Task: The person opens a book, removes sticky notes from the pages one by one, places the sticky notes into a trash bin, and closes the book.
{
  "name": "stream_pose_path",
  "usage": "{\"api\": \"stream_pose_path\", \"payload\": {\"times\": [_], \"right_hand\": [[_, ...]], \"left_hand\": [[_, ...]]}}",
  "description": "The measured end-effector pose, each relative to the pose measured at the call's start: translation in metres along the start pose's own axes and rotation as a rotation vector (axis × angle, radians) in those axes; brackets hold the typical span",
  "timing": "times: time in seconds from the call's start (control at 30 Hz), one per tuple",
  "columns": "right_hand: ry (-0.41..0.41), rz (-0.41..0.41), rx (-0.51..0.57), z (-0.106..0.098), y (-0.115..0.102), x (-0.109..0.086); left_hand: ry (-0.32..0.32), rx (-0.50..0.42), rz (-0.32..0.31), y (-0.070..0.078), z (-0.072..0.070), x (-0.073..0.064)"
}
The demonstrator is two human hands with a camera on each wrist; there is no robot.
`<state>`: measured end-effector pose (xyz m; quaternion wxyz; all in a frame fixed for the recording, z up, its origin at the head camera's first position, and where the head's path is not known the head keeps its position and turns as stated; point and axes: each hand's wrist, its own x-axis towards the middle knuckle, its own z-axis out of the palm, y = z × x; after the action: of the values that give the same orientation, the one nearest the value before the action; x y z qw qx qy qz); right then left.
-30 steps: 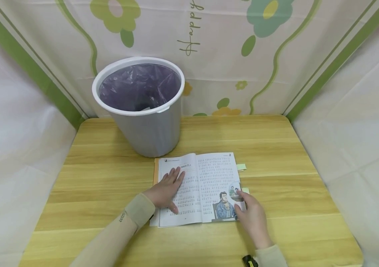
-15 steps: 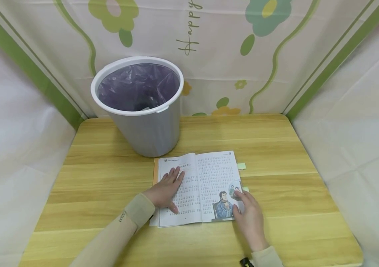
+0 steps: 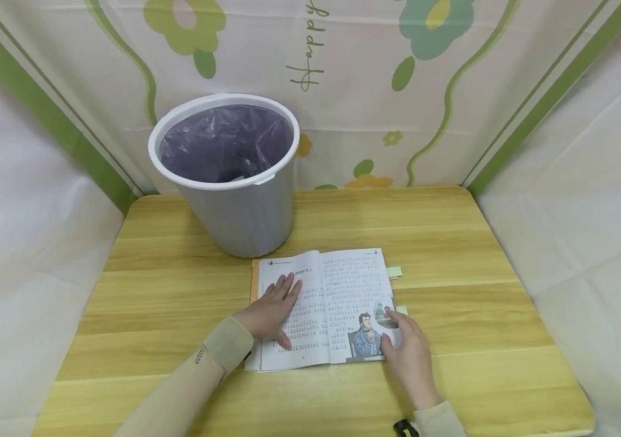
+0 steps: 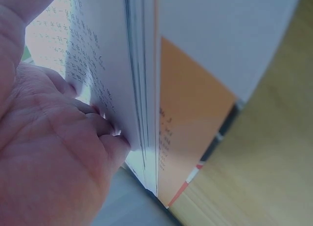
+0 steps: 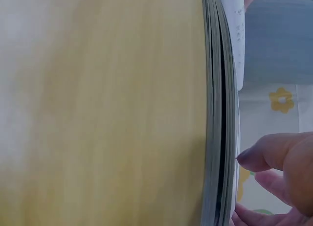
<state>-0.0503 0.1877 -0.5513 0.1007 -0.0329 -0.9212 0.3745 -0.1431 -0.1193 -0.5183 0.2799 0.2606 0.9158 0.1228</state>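
An open book (image 3: 349, 282) with printed text lies on the table, a drawing of a seated person at the lower right of its right page. My left hand (image 3: 273, 311) rests flat on the left page, fingers spread. In the left wrist view, its fingertips touch the page beside the orange-and-white cover (image 4: 193, 118). My right hand (image 3: 411, 358) is at the right page's lower outer edge, thumb and fingertips touching the drawing. The right wrist view shows the thumb against the page above the stacked page edges (image 5: 220, 118); no page is visibly lifted between thumb and fingers.
Behind the book stands a grey bin (image 3: 247, 218) with a white rim and a purple liner. Pale green tabs (image 3: 394, 272) stick out from the book's right side. The wooden table (image 3: 452, 273) is enclosed by cloth walls, the back one flowered (image 3: 354, 109).
My right hand has shifted slightly left on the right page, its thumb now nearer the drawn person. The left hand, the book and the bin stay in place.
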Motion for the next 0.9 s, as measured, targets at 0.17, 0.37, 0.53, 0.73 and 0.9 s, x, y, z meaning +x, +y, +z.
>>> {"api": "stream_pose_path", "payload": {"times": [0.17,0.37,0.53,0.73,0.9], "right_hand": [[-0.082,0.12,0.012,-0.003,-0.002,0.005],[-0.121,0.12,-0.017,-0.004,-0.008,0.008],[-0.111,0.122,-0.007,-0.003,-0.011,0.007],[-0.129,0.174,0.053,-0.003,-0.013,0.007],[-0.107,0.195,0.099,-0.006,-0.015,0.007]], "left_hand": [[0.002,-0.007,-0.001,0.001,0.0,-0.001],[0.0,-0.004,0.001,0.0,0.0,-0.001],[-0.001,0.006,0.004,0.0,0.0,0.001],[0.002,0.005,0.001,0.001,0.001,0.0],[0.005,0.008,0.004,0.001,0.0,-0.001]]}}
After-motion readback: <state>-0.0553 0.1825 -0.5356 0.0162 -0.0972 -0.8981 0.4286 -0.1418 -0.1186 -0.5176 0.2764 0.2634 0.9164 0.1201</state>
